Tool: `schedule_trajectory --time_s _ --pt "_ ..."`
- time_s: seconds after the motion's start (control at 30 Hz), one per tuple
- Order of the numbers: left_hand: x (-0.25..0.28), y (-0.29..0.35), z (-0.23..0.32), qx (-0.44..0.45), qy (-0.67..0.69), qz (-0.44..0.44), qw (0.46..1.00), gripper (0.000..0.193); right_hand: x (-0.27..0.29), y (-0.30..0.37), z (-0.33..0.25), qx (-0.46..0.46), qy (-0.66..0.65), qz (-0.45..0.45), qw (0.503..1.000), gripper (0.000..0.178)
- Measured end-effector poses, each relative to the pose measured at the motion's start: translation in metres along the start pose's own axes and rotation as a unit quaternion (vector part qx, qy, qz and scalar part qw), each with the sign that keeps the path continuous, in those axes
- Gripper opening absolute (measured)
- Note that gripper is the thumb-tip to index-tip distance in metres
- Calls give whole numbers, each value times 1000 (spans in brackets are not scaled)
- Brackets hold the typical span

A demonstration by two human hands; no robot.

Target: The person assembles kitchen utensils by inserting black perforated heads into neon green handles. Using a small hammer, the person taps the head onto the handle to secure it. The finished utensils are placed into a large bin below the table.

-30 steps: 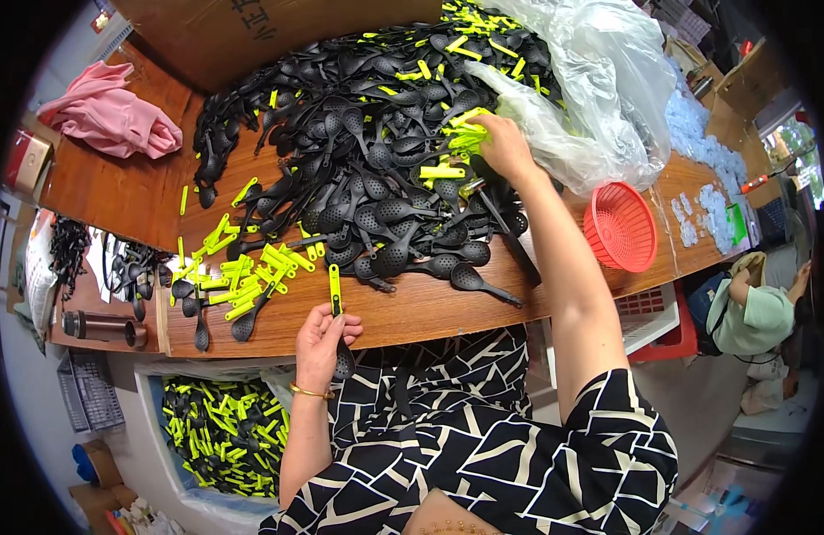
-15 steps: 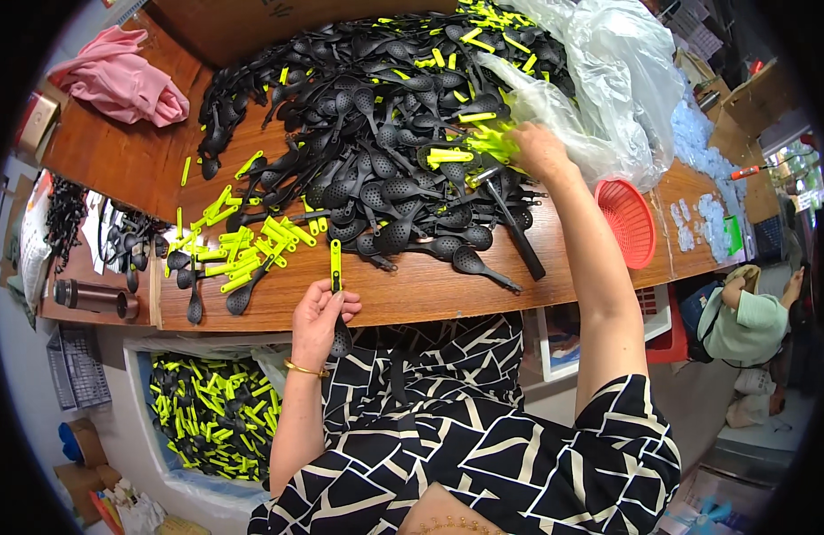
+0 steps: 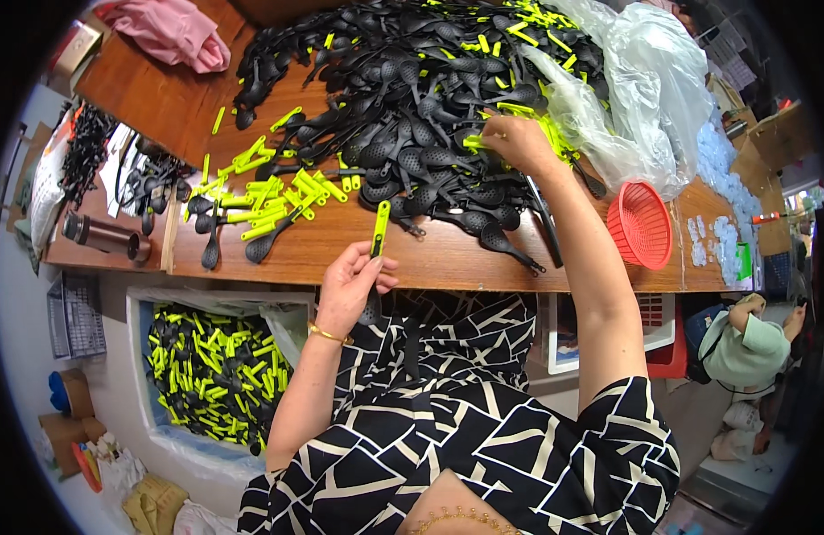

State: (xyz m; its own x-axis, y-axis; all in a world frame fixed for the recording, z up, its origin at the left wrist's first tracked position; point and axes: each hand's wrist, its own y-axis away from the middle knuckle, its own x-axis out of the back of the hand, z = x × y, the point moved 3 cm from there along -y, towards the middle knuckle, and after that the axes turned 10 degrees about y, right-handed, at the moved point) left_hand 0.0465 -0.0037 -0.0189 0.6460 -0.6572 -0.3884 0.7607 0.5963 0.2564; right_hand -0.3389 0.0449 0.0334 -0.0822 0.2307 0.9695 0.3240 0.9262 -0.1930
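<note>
My left hand (image 3: 351,290) is closed round a black perforated spoon (image 3: 371,309) with a yellow-green handle sleeve (image 3: 381,227). Its handle points up and its bowl hangs half hidden below the fingers, just over the table's front edge. My right hand (image 3: 516,145) reaches across the table with fingers pinched on a yellow-green handle sleeve (image 3: 473,142). More loose sleeves (image 3: 559,134) lie beside that hand by the clear plastic bag (image 3: 648,98). Under it spreads a big heap of black perforated spoons (image 3: 412,160). A black-handled hammer (image 3: 544,223) lies partly hidden by my right forearm.
Sleeved spoons and loose sleeves (image 3: 265,201) lie at the table's left. A red basket (image 3: 642,227) stands at the right. Below the table, a lined bin (image 3: 218,374) holds many sleeved spoons. A brown flask (image 3: 104,236) and pink cloth (image 3: 176,31) lie left; another person (image 3: 746,348) is far right.
My right hand has drawn leftward from beside the plastic bag, and a sleeve now shows at its fingertips. My left hand still holds the spoon upright. The whole view has shifted a little.
</note>
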Motion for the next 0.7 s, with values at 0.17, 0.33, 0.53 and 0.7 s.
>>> schedule_trajectory --time_s 0.17,0.33,0.53,0.7 --pt "-19 -7 -7 0 -8 -30 1000 31 10 31 -12 58 27 149 987 13" --pt "-31 -6 0 14 -23 -39 999 32 35 63 -79 51 -280 40 958 18" --pt "-46 5 7 12 -68 -53 996 30 50 99 -152 230 -184 -15 956 21" --pt "-52 18 14 -7 -134 -48 990 30 49 105 -156 228 -139 -55 962 21"
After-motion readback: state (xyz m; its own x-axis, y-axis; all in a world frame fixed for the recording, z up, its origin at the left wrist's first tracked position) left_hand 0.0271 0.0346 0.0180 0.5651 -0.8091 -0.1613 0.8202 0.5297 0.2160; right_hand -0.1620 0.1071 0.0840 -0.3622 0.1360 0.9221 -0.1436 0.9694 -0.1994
